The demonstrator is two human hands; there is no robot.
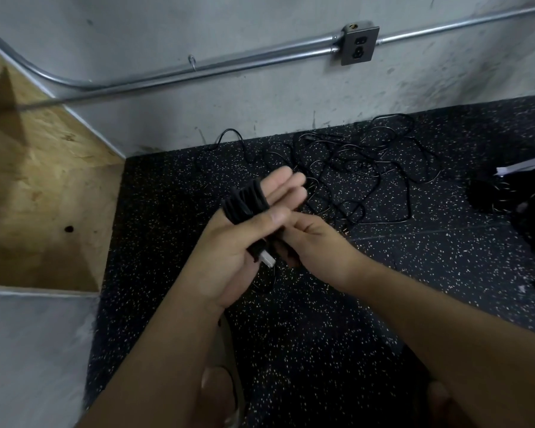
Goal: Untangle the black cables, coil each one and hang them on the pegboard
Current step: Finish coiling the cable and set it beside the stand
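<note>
A black cable is wound in several turns into a coil [244, 202] around the straight fingers of my left hand [226, 257]. My left thumb presses the coil against them. The cable's silvery plug [267, 260] sticks out below the coil over my palm. My right hand [317, 242] sits just right of the coil, its fingers curled and pinching the cable's end. Beyond my hands, a tangle of thin black cables [352, 171] lies on the speckled dark floor [322, 319] near the wall. No pegboard is in view.
A grey concrete wall carries a metal conduit [198, 67] and an outlet box [359, 44]. A chipboard panel [37, 186] slants at the left above a grey ledge. Black gear with white paper [519, 199] lies at the right edge. My feet show at the bottom.
</note>
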